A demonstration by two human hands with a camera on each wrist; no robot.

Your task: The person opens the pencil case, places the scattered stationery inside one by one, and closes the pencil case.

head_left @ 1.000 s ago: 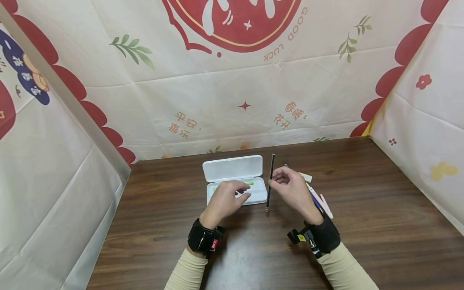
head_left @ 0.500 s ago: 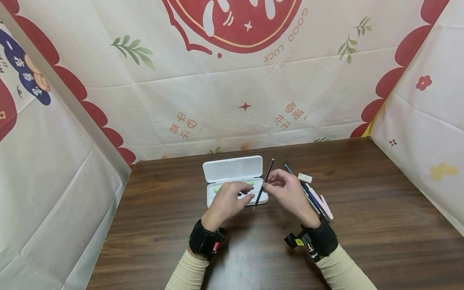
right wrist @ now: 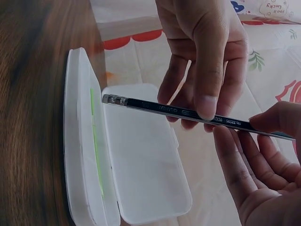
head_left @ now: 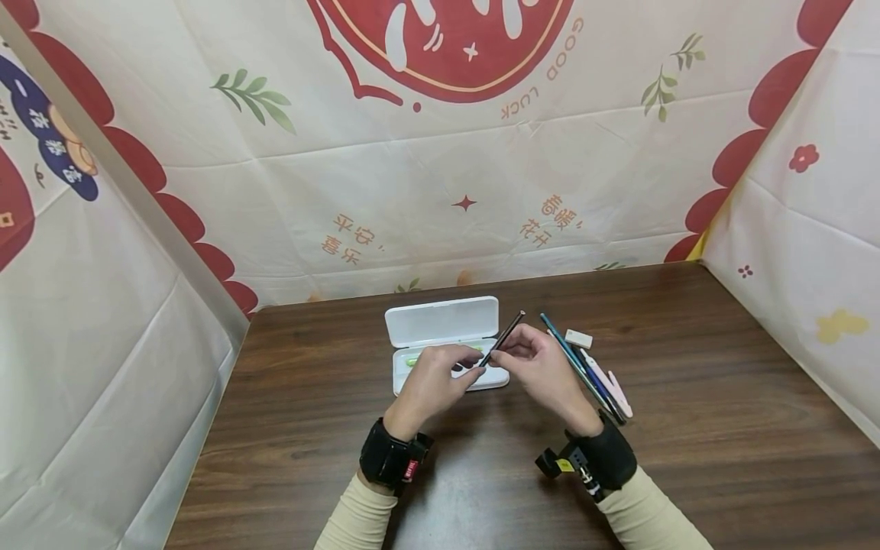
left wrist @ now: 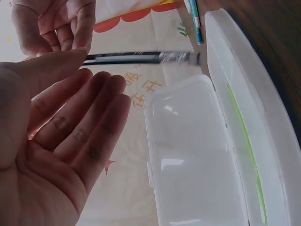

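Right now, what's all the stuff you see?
Held pencil: one, black, in both hands
Pencil case: one, white, open on table
Green stick: one, green, inside case
Eraser: one, white, right of case
Loose pens or pencils: several, teal, blue, dark, near eraser
Pink tool: one, pink, beside them
Table: one, brown, underneath
Cloth: count unclear, mostly white, around table
Wristbands: two, black, on wrists
Sleeves: two, beige, on arms
Left hand, right hand: one each, bare, pinching pencil

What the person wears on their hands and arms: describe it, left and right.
The left hand and right hand are bare, no gloves. The left sleeve and right sleeve are plain pale beige. Each wrist wears a black band: the left band has a red tag with pale lettering; the right band carries a small black device with a yellow label.
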